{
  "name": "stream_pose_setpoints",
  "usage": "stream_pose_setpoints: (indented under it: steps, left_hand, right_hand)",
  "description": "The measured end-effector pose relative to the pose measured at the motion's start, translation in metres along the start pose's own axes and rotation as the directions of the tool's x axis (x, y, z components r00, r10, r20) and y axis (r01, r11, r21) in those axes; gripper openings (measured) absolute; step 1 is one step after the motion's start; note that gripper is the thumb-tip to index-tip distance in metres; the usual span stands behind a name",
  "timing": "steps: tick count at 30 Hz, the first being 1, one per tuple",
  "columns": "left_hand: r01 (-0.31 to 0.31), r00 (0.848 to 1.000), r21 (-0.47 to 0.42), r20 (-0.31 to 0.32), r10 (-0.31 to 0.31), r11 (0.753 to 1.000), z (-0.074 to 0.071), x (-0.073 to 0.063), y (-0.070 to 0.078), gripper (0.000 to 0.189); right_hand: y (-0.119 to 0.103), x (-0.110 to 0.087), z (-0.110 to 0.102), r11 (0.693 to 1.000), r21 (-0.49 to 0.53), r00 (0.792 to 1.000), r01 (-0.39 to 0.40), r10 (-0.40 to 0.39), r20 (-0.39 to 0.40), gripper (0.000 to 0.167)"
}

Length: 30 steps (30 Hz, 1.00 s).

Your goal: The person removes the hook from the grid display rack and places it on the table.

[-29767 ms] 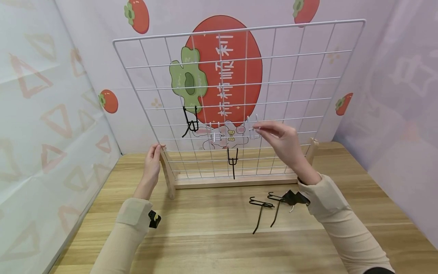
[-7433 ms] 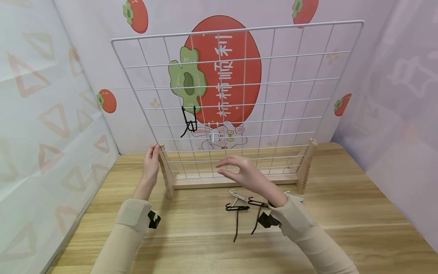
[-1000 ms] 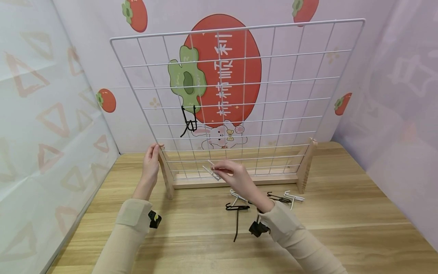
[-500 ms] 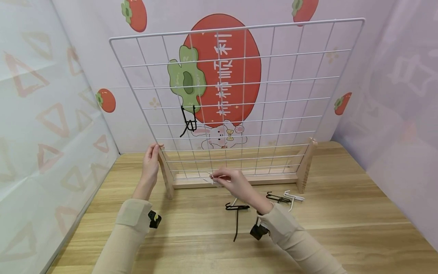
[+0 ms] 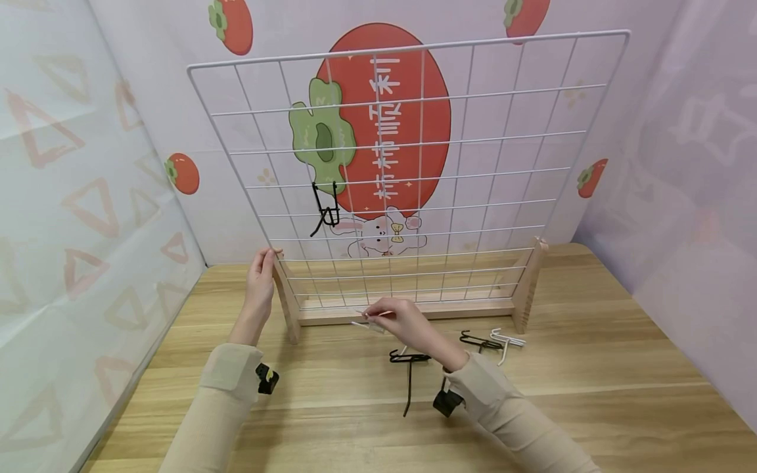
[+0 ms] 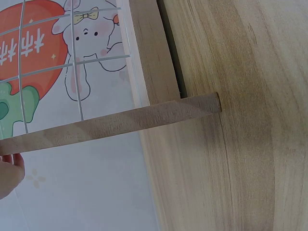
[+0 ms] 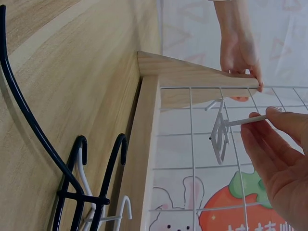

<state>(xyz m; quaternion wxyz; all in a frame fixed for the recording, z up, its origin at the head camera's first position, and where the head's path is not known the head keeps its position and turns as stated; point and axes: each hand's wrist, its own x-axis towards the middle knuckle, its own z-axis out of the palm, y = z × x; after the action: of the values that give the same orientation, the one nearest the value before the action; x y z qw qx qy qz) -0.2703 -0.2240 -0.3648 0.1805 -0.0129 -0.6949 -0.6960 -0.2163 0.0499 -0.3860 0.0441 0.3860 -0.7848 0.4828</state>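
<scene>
My right hand (image 5: 408, 322) pinches the stem of a white wire hook (image 7: 221, 137) between thumb and fingers. In the head view this hook is low, in front of the base bar of the white wire grid rack (image 5: 467, 138). The right wrist view shows the hook's two bent ends pointing away from the fingertips. My left hand (image 5: 260, 282) grips the top of the rack's left wooden leg (image 6: 110, 125), fingers curled over its end. A black double hook (image 5: 327, 213) hangs on the left part of the grid.
On the wooden table (image 5: 331, 420) before the rack lie a black hook (image 5: 409, 358), another black hook (image 5: 480, 341) and a white hook (image 5: 508, 338). One more white hook is mostly hidden by my right hand. Printed cloth walls stand behind and at both sides.
The white hook that hung mid-grid is off it, in my right hand, which has moved down over the last second. The earlier lower black hook and right white hook have left the grid. My left hand stays put.
</scene>
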Motion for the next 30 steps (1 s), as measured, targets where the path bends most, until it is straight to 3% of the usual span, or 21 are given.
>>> stream_pose_setpoints:
  steps: [7,30]
  left_hand:
    - [0.0,1.0,0.004,0.011,0.0,1.0,-0.001,-0.001,0.0,0.016]
    - [0.006,1.0,-0.016,0.015,-0.006,1.0,0.0,0.0,0.001,0.014]
  right_hand:
    - [0.006,-0.003,0.003,0.998,-0.014,0.996,-0.053,0.054,0.067,0.014]
    - [0.026,-0.005,0.015,0.994,-0.08,0.976,-0.078,0.093,0.198,0.013]
